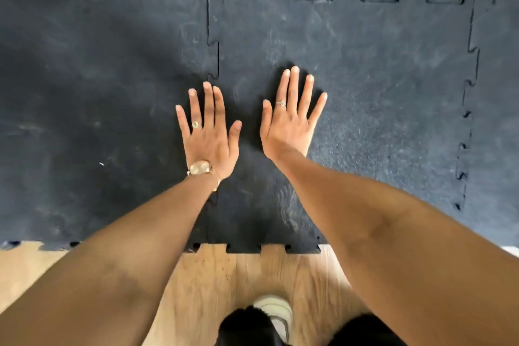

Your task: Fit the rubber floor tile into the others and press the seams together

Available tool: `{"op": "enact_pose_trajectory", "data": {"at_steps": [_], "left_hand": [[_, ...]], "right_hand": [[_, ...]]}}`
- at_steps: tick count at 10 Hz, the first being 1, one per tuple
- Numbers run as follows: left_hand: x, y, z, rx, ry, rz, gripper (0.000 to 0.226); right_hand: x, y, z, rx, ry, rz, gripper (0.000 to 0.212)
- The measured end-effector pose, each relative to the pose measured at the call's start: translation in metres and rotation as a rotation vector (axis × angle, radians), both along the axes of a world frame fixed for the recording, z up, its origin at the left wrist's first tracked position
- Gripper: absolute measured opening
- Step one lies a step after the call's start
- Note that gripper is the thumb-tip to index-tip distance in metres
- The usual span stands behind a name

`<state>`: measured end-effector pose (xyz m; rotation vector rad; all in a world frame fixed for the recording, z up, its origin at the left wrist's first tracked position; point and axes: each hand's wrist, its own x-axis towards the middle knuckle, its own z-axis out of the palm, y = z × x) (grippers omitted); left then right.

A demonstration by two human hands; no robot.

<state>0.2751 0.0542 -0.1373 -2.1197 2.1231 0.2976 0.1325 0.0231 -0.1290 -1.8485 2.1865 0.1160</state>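
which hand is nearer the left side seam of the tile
Left. The left hand lies flat right over the left seam. The right hand is flat on the tile, further in from that seam.

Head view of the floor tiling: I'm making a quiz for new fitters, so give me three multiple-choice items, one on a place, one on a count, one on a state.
1. Where does the left hand rest?
A. on the left seam of the rubber tile
B. on the wooden floor
C. on the tile's right seam

2. How many rings show on the two hands?
A. none
B. two
C. four

3. How is the right hand held?
A. clenched in a fist
B. gripping a tile's edge
C. flat, fingers spread

Key: 1 A, its fingers lie where the seam line runs down; 2 B, one ring on each hand; 3 C, palm down on the tile.
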Motion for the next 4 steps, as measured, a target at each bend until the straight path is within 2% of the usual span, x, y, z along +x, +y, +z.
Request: {"op": "enact_pose_trajectory", "data": {"at_steps": [2,3,4], "left_hand": [[-0.002,0.003,0.003,-0.022,-0.001,-0.007,0.075],[0.002,-0.005,0.020,0.080,0.010,0.002,0.091],[0.011,0.007,0.050,0.171,-0.040,-0.095,0.098]], "right_hand": [[-0.017,0.001,0.014,0.110,0.012,0.148,0.066],[-0.041,0.012,0.038,0.225,-0.074,0.278,0.068],[-0.093,0.057,0.079,0.273,-0.077,0.272,0.070]]}}
